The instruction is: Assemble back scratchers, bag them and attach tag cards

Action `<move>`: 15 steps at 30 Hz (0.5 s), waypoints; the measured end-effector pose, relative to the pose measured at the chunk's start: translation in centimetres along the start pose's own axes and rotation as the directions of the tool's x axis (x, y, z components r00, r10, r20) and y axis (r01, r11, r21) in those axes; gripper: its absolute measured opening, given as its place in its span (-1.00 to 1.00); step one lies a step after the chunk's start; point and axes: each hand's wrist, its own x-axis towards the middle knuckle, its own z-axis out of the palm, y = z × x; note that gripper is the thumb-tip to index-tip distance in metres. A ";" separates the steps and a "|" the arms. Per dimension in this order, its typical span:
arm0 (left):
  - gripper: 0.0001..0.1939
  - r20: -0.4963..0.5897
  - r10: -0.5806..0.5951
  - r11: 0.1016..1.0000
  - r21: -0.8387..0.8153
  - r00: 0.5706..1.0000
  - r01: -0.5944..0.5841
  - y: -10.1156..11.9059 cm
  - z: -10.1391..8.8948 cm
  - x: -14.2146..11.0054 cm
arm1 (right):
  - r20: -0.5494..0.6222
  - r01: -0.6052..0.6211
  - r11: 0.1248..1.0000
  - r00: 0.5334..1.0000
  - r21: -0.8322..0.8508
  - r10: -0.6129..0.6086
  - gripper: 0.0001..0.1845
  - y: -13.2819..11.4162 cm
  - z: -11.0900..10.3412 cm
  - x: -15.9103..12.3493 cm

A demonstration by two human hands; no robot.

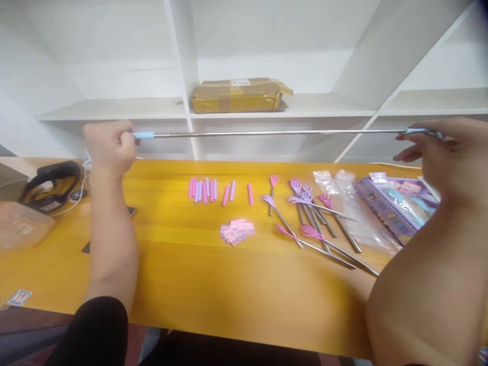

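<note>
A telescopic back scratcher (267,133) is stretched out level above the table, its thin metal rod long between my hands. My left hand (110,146) is closed in a fist around its light blue handle. At the other end, my right hand (446,145) pinches the light blue head, which the fingers partly hide. Below lie several pink and purple back scratchers without handles (312,231), some crossing each other. Pink and purple handle sleeves (204,190) lie in a loose row left of them. A small pile of pink cards (237,232) rests nearer to me.
Clear plastic bags (353,203) and a purple box (385,211) holding wrapped light blue items lie at the right. A cardboard parcel (240,96) sits on the white shelf behind. At the left are a black headset (49,185), a cable and an orange-tinted container (23,224).
</note>
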 end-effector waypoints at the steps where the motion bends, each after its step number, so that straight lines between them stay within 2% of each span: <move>1: -0.77 0.001 0.009 1.000 -0.019 1.000 -0.009 0.9 0.5 -0.1 | 0.030 0.022 0.998 0.999 0.056 -0.024 -0.67 -1.0 0.3 0.0; 3: -0.74 0.031 0.034 0.998 -0.056 0.999 -0.032 3.9 2.2 -0.8 | 0.068 0.164 0.976 0.982 0.146 -0.175 -0.71 -3.9 1.8 -0.7; 4: -0.73 0.045 0.047 0.996 -0.077 0.998 -0.043 5.9 3.2 -1.4 | 0.077 0.304 0.939 0.945 0.159 -0.319 -0.76 -5.8 3.0 -1.5; 5: -0.72 0.091 0.068 0.993 -0.098 0.994 -0.059 7.9 4.3 -2.1 | 0.085 0.386 0.906 0.911 0.176 -0.404 -0.76 -7.8 4.3 -2.6; 7: -0.71 0.227 0.120 0.989 -0.117 0.966 -0.095 11.7 6.3 -3.8 | 0.167 0.488 0.842 0.833 0.229 -0.528 -0.66 -11.7 7.1 -5.2; 9: -0.71 0.273 0.073 0.996 -0.065 0.959 -0.057 14.0 7.8 -5.1 | 0.208 0.558 0.790 0.766 0.254 -0.608 -0.65 -14.6 9.3 -7.7; 10: -0.70 0.320 0.109 0.993 -0.085 0.941 -0.086 14.5 8.2 -5.4 | 0.215 0.604 0.752 0.723 0.265 -0.657 -0.66 -15.6 9.9 -8.6; 12: -0.68 0.344 0.139 0.989 -0.100 0.929 -0.111 14.3 8.4 -5.6 | 0.204 0.666 0.698 0.668 0.263 -0.715 -0.68 -16.4 10.4 -9.4; 13: -0.67 0.349 0.163 0.985 -0.114 0.923 -0.131 14.0 8.2 -5.4 | 0.192 0.687 0.680 0.653 0.258 -0.732 -0.68 -16.4 10.3 -9.5; 15: -0.67 0.352 0.195 0.978 -0.135 0.915 -0.157 13.2 7.8 -5.0 | 0.162 0.702 0.672 0.653 0.236 -0.740 -0.68 -16.0 9.8 -9.2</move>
